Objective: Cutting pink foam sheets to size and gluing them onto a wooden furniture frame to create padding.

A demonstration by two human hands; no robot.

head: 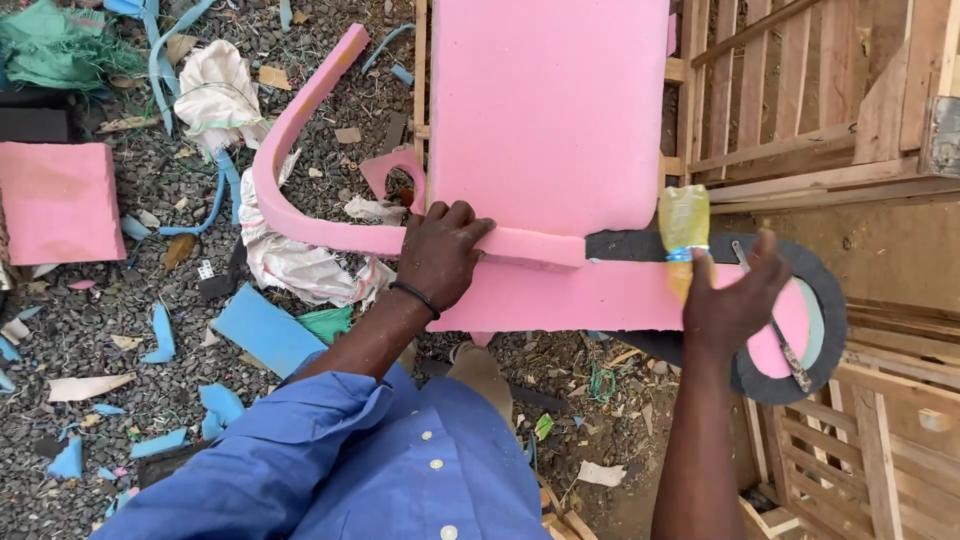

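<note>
Left hand (438,250) presses flat, fingers spread, on the pink foam strip (300,170): soft, light, floppy. Right hand (735,300) grips a yellow bottle (684,225), just right of the strip's end.

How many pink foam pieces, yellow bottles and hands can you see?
Pink foam pieces: 4 (big slab, curved strip, small cutout, square block)
Yellow bottles: 1
Hands: 2 (left hand, right hand)
Total: 7
</note>
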